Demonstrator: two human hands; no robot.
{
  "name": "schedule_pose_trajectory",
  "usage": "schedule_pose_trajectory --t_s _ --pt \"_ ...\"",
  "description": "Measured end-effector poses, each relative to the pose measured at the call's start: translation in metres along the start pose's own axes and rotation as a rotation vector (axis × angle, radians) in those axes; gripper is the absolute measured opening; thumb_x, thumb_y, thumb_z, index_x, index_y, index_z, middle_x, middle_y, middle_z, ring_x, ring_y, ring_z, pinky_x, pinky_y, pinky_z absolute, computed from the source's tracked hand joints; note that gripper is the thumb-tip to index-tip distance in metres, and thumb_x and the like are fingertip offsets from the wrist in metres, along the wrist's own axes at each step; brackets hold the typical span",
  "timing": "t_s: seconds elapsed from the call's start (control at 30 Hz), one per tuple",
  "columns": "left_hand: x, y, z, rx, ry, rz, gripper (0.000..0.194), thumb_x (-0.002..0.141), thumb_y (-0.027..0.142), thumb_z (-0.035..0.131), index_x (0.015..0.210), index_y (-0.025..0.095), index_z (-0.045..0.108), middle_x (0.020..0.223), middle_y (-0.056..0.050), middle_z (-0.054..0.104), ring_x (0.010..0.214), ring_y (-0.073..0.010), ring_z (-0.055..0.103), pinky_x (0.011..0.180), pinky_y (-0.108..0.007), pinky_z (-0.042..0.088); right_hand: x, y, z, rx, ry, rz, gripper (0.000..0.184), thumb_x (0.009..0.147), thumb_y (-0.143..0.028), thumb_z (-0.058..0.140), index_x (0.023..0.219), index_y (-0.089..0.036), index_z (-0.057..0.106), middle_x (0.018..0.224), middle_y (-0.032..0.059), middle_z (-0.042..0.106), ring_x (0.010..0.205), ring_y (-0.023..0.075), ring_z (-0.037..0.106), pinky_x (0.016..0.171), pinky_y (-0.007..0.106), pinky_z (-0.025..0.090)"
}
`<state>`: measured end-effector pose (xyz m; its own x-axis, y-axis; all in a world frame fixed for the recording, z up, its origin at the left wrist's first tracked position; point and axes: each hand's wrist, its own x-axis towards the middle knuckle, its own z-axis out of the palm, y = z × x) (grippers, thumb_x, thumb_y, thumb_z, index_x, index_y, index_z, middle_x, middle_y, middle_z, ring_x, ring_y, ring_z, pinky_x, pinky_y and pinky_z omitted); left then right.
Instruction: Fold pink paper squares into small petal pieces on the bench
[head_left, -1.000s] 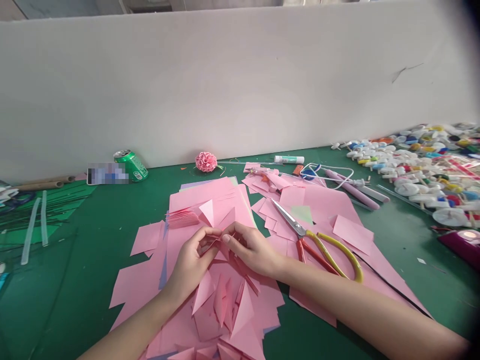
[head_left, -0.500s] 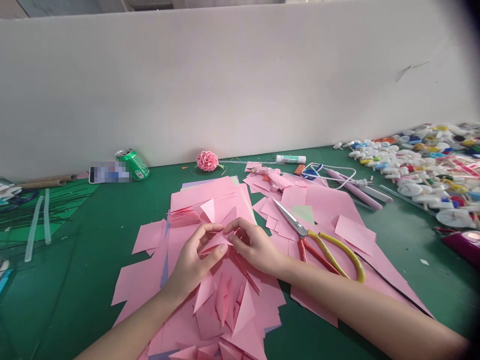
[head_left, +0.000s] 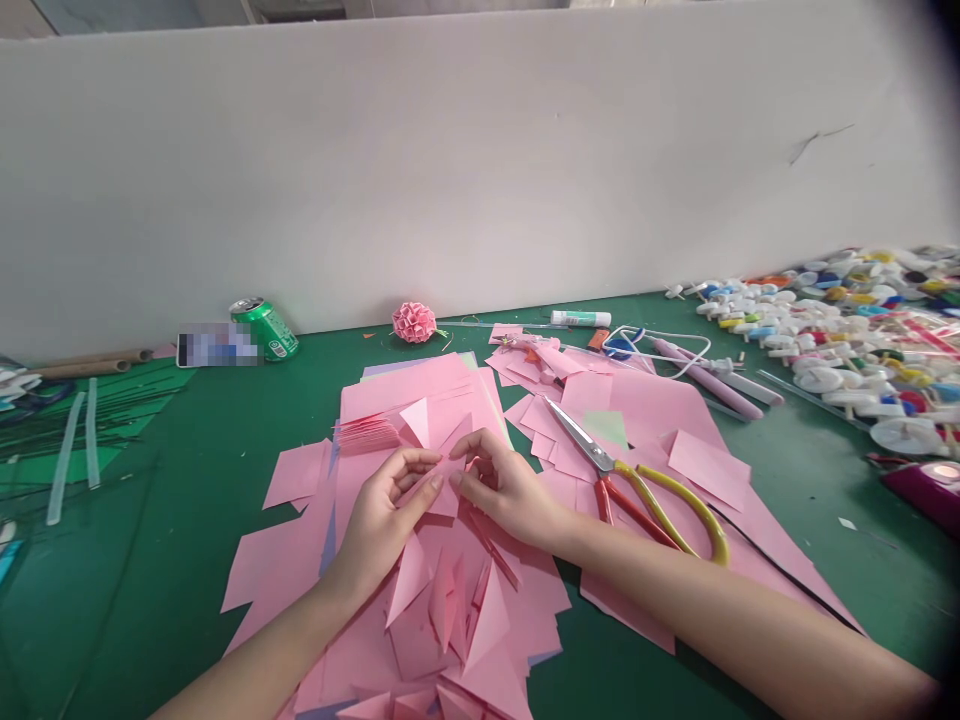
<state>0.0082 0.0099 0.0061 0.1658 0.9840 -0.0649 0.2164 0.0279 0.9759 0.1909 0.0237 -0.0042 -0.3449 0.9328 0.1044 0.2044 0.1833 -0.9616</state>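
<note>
Between my two hands is a small piece of pink paper point(head_left: 444, 490), held above the pink sheets. My left hand point(head_left: 394, 500) pinches its left side with thumb and curled fingers. From the other side, the thumb and forefinger of my right hand point(head_left: 510, 490) grip it; its folds are partly hidden by the fingers. Just below lie several folded pink paper pieces point(head_left: 448, 605), some standing up on the sheets. Behind the left hand sits a stack of pink paper squares point(head_left: 367, 433). Scissors point(head_left: 622, 470) with red and yellow handles rest open right of my right hand.
A pink paper ball point(head_left: 414, 322) stands near the white board point(head_left: 450, 180). A green can point(head_left: 264, 328) leans by a phone point(head_left: 217, 346) at left. A glue stick point(head_left: 581, 318), a glue gun point(head_left: 705, 378) and heaped colourful caps point(head_left: 840, 350) lie to the right on the green table point(head_left: 187, 440).
The held pink paper has turned in my fingers, so its broad pointed face no longer shows upward. My hands have barely shifted, and other things stay in place.
</note>
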Motion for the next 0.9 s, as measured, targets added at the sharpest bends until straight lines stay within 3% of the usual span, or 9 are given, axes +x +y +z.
schedule_pose_trajectory --t_s 0.43,0.9 --pt "-0.0027 0.0043 0.0021 0.055 -0.052 -0.001 0.022 0.09 0.039 0.058 0.104 0.022 0.059 0.103 -0.003 0.064 0.097 -0.0187 0.061 0.083 -0.028 0.048 0.0001 0.0023 -0.0003 -0.011 -0.016 0.016 0.016 0.086 -0.02 0.05 0.102 -0.021 0.048 0.062 -0.008 0.045 0.054 0.0093 0.046 0.052 0.023 0.032" --pt "-0.0014 -0.0006 0.0042 0.088 -0.084 0.035 0.018 0.091 0.037 0.055 0.102 0.022 0.058 0.096 -0.002 0.063 0.089 -0.0167 0.061 0.079 -0.028 0.048 -0.0013 0.001 0.0019 -0.163 -0.017 -0.013 0.016 0.084 -0.018 0.05 0.101 -0.02 0.051 0.067 -0.0056 0.047 0.059 0.0103 0.046 0.056 0.023 0.035"
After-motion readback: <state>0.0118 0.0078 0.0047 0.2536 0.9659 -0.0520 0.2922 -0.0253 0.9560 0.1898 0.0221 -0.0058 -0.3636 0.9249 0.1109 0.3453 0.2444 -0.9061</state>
